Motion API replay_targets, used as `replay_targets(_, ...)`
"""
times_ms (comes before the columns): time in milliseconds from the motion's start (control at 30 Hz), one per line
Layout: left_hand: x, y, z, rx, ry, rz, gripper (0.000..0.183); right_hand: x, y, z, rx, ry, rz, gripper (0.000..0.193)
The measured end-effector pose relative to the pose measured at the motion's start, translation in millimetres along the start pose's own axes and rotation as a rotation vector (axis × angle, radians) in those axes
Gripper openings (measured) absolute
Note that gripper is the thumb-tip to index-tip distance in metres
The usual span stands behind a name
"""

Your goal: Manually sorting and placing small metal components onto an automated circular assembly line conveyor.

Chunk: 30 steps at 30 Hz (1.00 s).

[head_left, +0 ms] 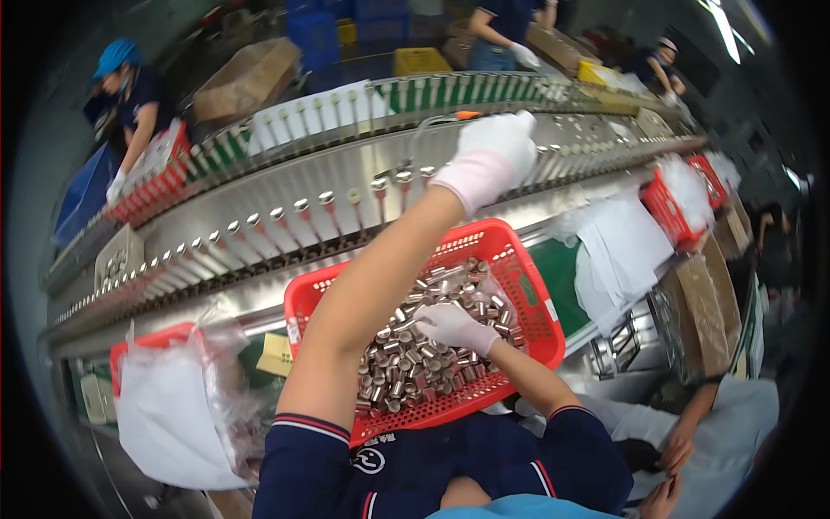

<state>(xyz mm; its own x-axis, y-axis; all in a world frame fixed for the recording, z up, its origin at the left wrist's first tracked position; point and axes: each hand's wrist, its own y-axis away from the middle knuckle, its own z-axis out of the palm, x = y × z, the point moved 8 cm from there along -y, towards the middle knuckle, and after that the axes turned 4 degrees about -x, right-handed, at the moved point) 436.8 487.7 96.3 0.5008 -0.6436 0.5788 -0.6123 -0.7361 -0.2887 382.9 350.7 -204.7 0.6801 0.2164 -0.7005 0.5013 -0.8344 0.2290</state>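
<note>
My left hand, in a white glove with a pinkish cuff, is stretched across to the row of upright spindles on the machine. Its fingers are curled closed; what they hold, if anything, is hidden. My right hand, also gloved, reaches into a red plastic basket. The fingers of that hand are drawn together against small silvery metal caps, which lie heaped in the basket. Whether a cap is between them I cannot make out. Silvery caps sit on several spindles left of my left forearm.
Plastic-wrapped white sheets lie over another red basket at left. White sheets and a cardboard box stand at right. A small beige bin is beside the spindles. Co-workers stand across the line; another person sits close at my right.
</note>
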Motion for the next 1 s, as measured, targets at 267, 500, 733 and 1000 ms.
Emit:
replay_targets(267, -182, 278, 80, -0.565, -0.008, -0.500, 0.028, -73, -78, -111, 0.401, 0.262, -0.301, 0.022)
replay_targets(500, -198, 329, 73, -0.440, 0.011, -0.660, 0.029, -122, -202, -138, 0.461, 0.830, -0.325, 0.028)
replay_targets(733, -236, 278, -1, -0.005, -0.263, -0.827, 0.036, -151, -138, -183, 0.736, 0.555, -0.634, 0.020)
replay_targets(1000, -297, 157, -3, 0.065, -0.502, -0.906, 0.031, -85, -51, -90, -0.043, 0.514, -0.223, 0.028)
